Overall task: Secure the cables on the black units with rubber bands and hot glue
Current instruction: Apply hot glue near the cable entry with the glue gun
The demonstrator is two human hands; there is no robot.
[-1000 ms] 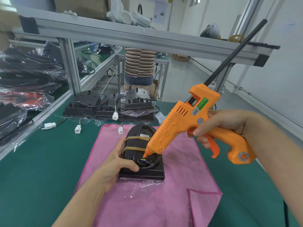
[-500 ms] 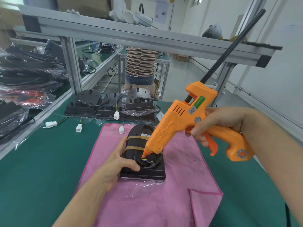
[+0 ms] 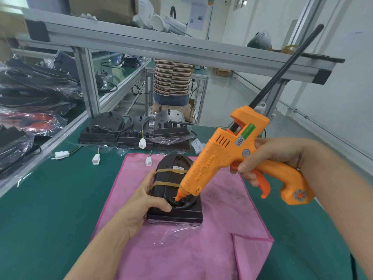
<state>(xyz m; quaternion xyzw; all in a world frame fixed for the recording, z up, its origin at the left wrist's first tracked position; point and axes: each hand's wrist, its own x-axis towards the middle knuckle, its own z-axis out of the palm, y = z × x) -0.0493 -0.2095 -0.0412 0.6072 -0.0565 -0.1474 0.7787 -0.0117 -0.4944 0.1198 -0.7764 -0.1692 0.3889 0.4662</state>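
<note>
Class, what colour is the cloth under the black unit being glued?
Pink cloth, seen in the head view.

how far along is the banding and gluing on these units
Done: two rubber bands already wrap the black unit on the pink cloth. In hand: the left hand steadies it while the right hand holds the glue gun, nozzle at the cable. Left: the three units behind show no bands.

left hand (image 3: 141, 201) lies forward, palm down, thumb stretched rightward; right hand (image 3: 270, 156) reaches in from the right, fingers curled.
</note>
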